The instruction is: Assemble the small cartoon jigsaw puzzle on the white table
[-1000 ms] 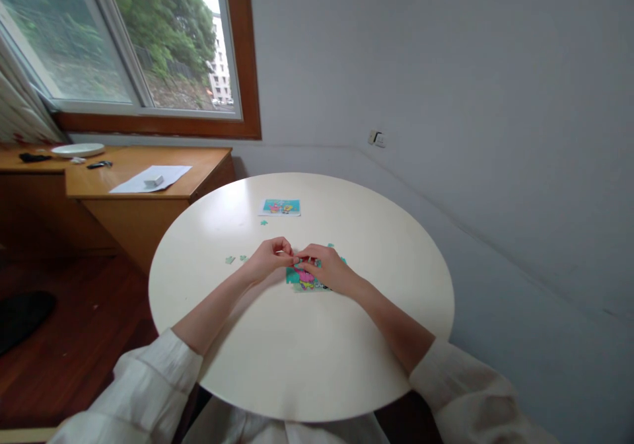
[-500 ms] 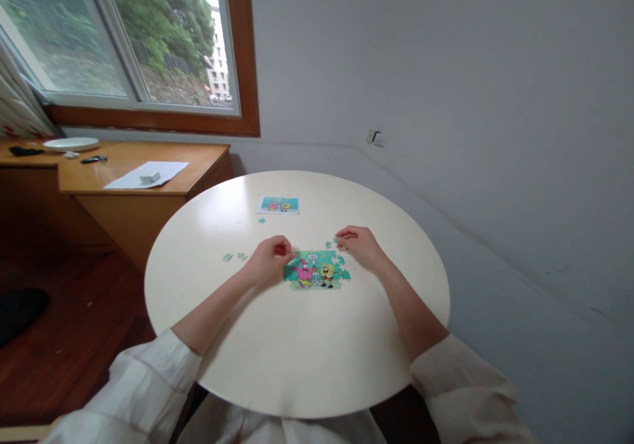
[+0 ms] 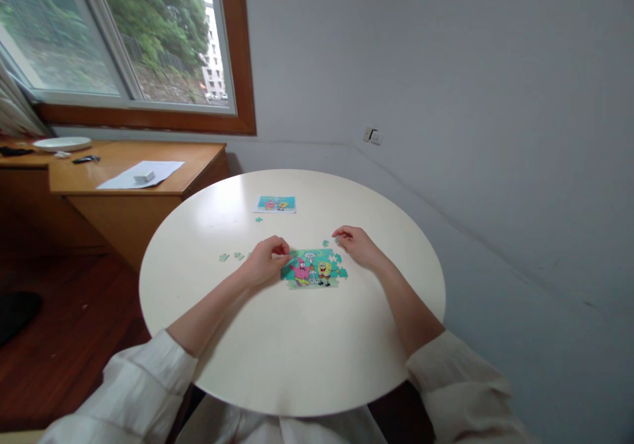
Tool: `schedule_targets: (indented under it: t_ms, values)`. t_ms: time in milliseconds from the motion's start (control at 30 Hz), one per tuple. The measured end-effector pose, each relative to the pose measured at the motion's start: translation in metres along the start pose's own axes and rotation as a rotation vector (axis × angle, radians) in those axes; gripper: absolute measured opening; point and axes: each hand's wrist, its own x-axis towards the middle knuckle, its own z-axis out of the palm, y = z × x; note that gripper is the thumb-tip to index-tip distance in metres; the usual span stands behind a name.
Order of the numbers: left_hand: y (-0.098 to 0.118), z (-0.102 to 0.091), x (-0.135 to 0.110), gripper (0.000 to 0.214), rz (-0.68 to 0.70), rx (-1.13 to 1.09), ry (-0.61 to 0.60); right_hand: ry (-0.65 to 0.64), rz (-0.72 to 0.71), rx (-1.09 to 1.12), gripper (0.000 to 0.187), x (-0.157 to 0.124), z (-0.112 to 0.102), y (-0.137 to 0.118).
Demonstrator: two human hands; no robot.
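Note:
A partly joined jigsaw puzzle [image 3: 310, 273] lies flat on the white round table [image 3: 292, 351], showing a pink starfish, a pale figure and a yellow square character. My left hand [image 3: 267, 259] rests at its upper left edge, fingers curled and thumb tip against the puzzle; whether anything is pinched there is hidden. Beyond the upper right corner, my right hand [image 3: 357, 246] has its fingertips closed on a small teal puzzle piece [image 3: 336, 240]. Just left of those fingertips lies a loose piece [image 3: 325, 243]. The puzzle's right edge is jagged.
Pale green pieces [image 3: 238, 256] lie left of my left hand. Farther back are a teal piece [image 3: 259, 219] and a reference picture card [image 3: 275, 204]. A wooden desk [image 3: 198, 166] at left bears a paper sheet [image 3: 123, 176], a small white box [image 3: 144, 178] and a white plate [image 3: 63, 143].
The whole view has shifted slightly, so everything sits a little farther left. Both hands keep nearly the same place and pose around the puzzle.

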Motion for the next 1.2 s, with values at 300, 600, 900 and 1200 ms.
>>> schedule_targets:
  t_ms: [300,600,900,1200]
  values:
    - [0.000,0.000,-0.001,0.005,0.032,0.059,-0.053,-0.059,0.109,0.150,0.013,-0.005,-0.001,-0.012]
    - [0.001,-0.002,-0.001,0.005,0.069,0.160,-0.086,-0.070,0.098,0.081,0.013,-0.006,-0.005,-0.010]
    - [-0.004,-0.003,0.000,0.009,0.093,0.226,-0.160,-0.068,0.150,0.105,0.010,-0.004,-0.004,-0.006]
    - [-0.005,-0.002,0.000,0.010,0.120,0.253,-0.233,-0.082,0.174,0.038,0.008,-0.004,-0.004,-0.004]
